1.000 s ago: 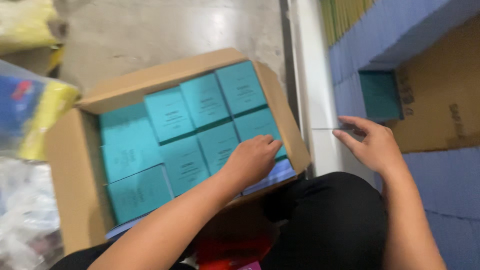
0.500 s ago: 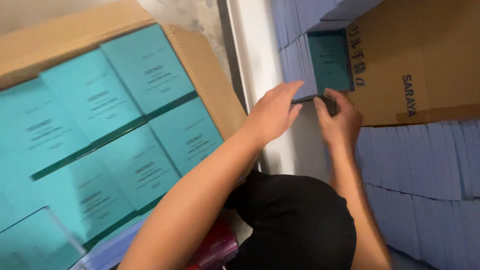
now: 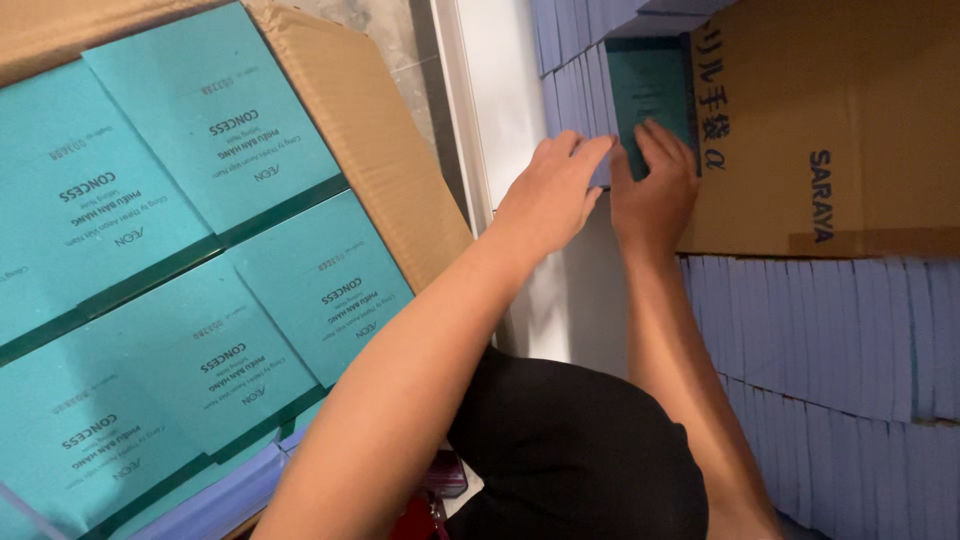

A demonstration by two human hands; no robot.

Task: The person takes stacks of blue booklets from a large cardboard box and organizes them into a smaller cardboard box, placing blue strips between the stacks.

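Note:
A teal booklet stands among upright lavender booklets in a brown cardboard box at the upper right. My right hand grips its lower edge with the fingers pressed on its cover. My left hand reaches across from the left; its straight fingertips hold the booklet's left edge and lie against the lavender booklets beside it. Whether the booklet is fully seated in the row is hidden by my hands.
An open cardboard box at the left holds several flat teal booklets in stacks. A white vertical rail runs between the two boxes. More lavender booklets fill the lower right. My dark-clothed lap is below.
My left hand left the booklets in the left box and joined my right hand. Both carried a booklet up to the row in the right box. The camera turned right.

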